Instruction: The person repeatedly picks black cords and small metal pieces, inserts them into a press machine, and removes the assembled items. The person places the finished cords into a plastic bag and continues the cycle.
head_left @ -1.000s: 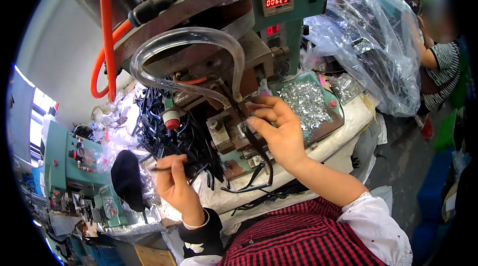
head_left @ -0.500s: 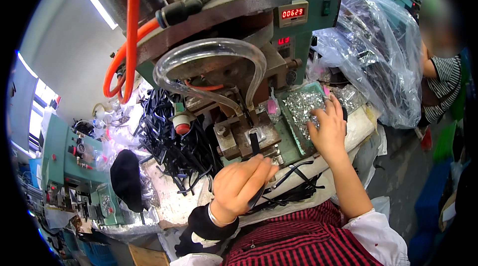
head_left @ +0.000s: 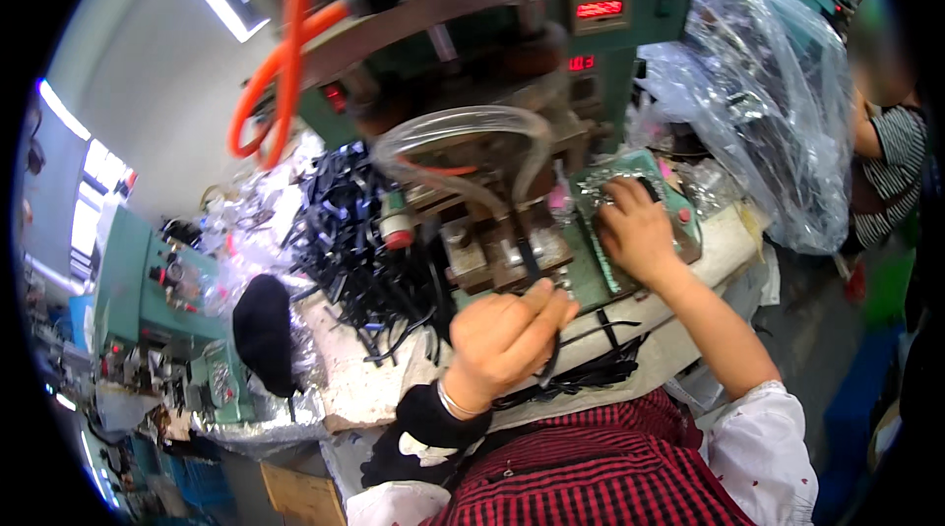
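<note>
My left hand is closed, its fingers pinching a thin black strip. The strip's far end lies in the metal fixture of a green press. At the right, my right hand reaches over a green tray of small shiny metal pieces. Its fingers look slightly apart and bent, with the tips among the pieces. Blur hides whether a piece is between them. A clear bent tube arches down to the fixture.
Tangled black strips are heaped left of the press, and more strips lie before me. A red-capped button is beside the fixture; a small red button is right of the tray. Clear plastic sheeting hangs at right, near another person.
The view has shifted. My right hand has moved deeper into the tray, its fingers less spread. My left hand still holds the black strip at the fixture.
</note>
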Demonstrator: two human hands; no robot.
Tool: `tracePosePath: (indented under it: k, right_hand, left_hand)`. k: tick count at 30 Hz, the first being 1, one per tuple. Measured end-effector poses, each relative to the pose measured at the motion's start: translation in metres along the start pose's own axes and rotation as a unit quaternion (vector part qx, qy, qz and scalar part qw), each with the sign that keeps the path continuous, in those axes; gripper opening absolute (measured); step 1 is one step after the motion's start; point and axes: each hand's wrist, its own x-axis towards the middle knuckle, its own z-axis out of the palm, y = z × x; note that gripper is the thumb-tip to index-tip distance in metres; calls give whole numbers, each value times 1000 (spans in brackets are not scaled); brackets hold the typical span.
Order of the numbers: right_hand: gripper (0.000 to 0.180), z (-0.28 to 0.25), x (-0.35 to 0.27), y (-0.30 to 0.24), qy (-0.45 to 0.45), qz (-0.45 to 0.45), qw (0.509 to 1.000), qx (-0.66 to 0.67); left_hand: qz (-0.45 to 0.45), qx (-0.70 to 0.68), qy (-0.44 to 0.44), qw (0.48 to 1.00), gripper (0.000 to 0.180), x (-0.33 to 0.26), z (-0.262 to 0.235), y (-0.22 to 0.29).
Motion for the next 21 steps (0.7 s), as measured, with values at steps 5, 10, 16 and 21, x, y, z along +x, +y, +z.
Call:
tracePosePath:
  k: [5, 10, 16, 21]
  right_hand:
    - [19, -7, -11, 9, 105, 136, 981, 90]
    - [19, -14, -30, 22, 85, 210, 954, 198]
    - [16, -9, 3, -12, 79, 251, 930, 257]
    - [13, -10, -31, 9, 126, 262, 929, 231]
  left_hand:
    - [-92, 51, -13, 994, 31, -43, -52, 25]
    - [-347, 252, 119, 895, 12, -77, -133, -34]
    - [-519, 404, -118, 744, 25, -170, -140, -96]
    - [-633, 255, -2, 731, 23, -224, -122, -121]
